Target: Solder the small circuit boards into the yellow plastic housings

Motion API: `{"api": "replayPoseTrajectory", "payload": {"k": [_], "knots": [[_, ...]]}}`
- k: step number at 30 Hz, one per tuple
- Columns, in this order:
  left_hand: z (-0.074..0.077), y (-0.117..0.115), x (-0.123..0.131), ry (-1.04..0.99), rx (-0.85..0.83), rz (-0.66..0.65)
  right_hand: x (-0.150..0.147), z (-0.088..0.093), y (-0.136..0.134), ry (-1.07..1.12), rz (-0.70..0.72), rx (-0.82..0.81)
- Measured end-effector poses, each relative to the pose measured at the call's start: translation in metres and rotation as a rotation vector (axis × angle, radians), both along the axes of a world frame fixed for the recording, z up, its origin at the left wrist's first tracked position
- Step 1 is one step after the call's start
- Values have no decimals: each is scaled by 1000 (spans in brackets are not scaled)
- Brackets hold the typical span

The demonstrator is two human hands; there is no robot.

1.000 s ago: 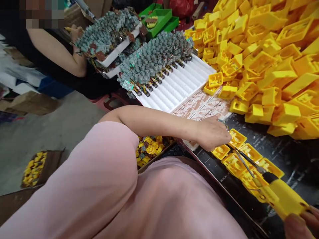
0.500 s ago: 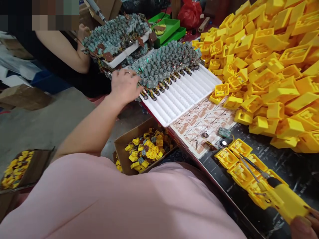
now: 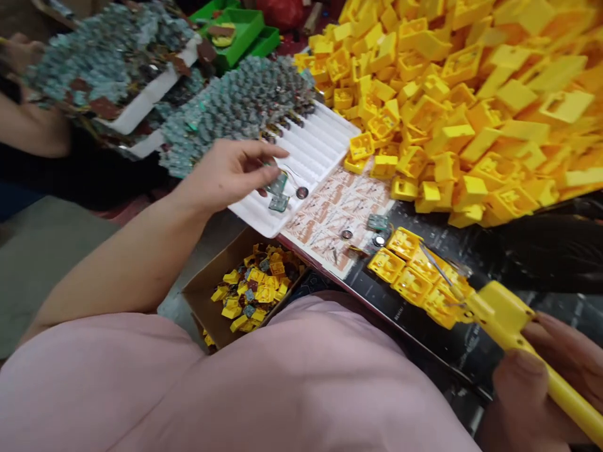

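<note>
My left hand [image 3: 226, 172] pinches small green circuit boards [image 3: 279, 202] above the white ribbed tray [image 3: 252, 213]. A thin wire runs from them to a round dark part [image 3: 302, 193]. My right hand [image 3: 532, 389] is wrapped round a yellow soldering iron [image 3: 506, 307], its metal tip over a cluster of open yellow plastic housings [image 3: 386, 265]. Just left of those housings lie another circuit board [image 3: 377, 221], a shiny round part [image 3: 378, 240] and a small dark disc [image 3: 347, 234].
Rows of grey-green boards [image 3: 235, 94] fill the tray's far side. A heap of yellow housings [image 3: 452, 100] covers the back right. Below the table edge stands a cardboard box [image 3: 198, 295] of yellow parts. Green trays [image 3: 245, 28] stand behind; a co-worker's arm [image 3: 32, 125] is at left.
My left hand has come away from the rows of boards, toward me, with circuit boards in its fingers. The soldering iron has turned in my right hand. The view has shifted rightward.
</note>
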State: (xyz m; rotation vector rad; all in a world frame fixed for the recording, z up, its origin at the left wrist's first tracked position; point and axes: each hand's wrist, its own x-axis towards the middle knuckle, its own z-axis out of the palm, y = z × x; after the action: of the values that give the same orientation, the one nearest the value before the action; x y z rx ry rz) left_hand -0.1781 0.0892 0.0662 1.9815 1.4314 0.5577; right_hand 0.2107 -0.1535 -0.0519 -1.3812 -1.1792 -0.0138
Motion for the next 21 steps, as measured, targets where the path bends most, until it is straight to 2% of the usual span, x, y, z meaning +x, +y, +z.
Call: {"api": "replayPoseTrajectory", "payload": {"k": [1,2,4,7,10,13,21], "knots": [[-10,3,19,-55,-99,-102,-3,3,1,-112,17,3],[-20,5,39,-86,-183,-201,-5,6,2,-139,-64,51],[-39,6,77,-101,-282,-378,-7,14,1,-206,-115,70],[-61,5,120,-68,-307,-553,-7,25,-4,-233,-34,0],[-73,8,141,-16,-278,-646,-5,28,-10,-235,-22,-2],[-72,10,149,69,-251,-696,0,25,-15,-223,-36,-21],[-39,-1,166,497,3,-792,6,20,-17,-209,-70,-102]]}}
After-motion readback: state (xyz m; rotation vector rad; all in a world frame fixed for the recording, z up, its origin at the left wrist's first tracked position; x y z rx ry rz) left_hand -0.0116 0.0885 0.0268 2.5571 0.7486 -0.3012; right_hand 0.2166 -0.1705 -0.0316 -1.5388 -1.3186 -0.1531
